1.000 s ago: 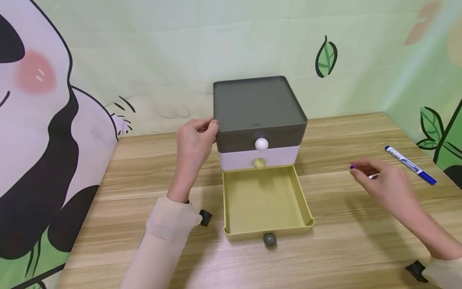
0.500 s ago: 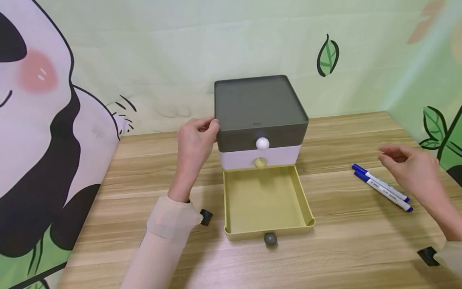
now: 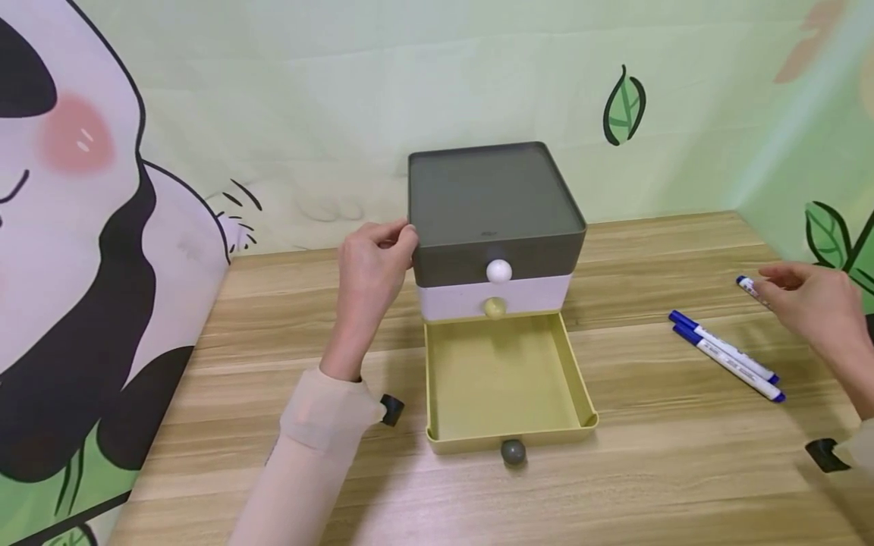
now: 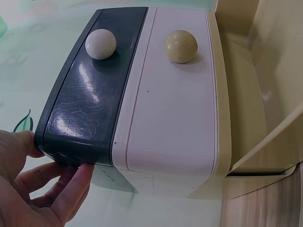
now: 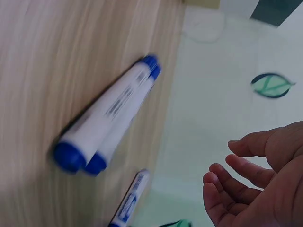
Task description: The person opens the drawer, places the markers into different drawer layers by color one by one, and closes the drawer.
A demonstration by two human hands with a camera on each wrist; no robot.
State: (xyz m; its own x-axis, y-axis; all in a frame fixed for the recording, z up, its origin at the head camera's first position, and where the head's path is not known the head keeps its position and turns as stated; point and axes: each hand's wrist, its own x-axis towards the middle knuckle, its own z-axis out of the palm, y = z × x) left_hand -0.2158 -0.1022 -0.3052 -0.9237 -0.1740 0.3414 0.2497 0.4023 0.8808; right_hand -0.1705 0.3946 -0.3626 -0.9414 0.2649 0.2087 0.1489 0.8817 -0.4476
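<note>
A small drawer chest (image 3: 492, 193) stands with its dark grey top tier, white middle tier and a pulled-out yellow bottom drawer (image 3: 505, 379). My left hand (image 3: 372, 265) grips the chest's front left top corner; in the left wrist view its thumb and fingers (image 4: 73, 189) are bent around the dark tier. My right hand (image 3: 815, 303) holds nothing, with loosely bent fingers (image 5: 248, 144) and the thumb apart. It hovers over a third whiteboard marker (image 3: 746, 285) and partly hides it. Left of that hand, two blue-capped whiteboard markers (image 3: 730, 365) lie side by side.
All of this is on a wooden table (image 3: 287, 326). A pale green printed backdrop (image 3: 341, 98) with a panda and leaves rises behind and at both sides. Round knobs, white (image 3: 499, 271), yellow (image 3: 495, 307) and grey (image 3: 514, 453), stick out from the chest's front.
My right hand has moved right, from over the two paired markers, which now show fully, to over the third marker. My left hand and the chest stay as they were.
</note>
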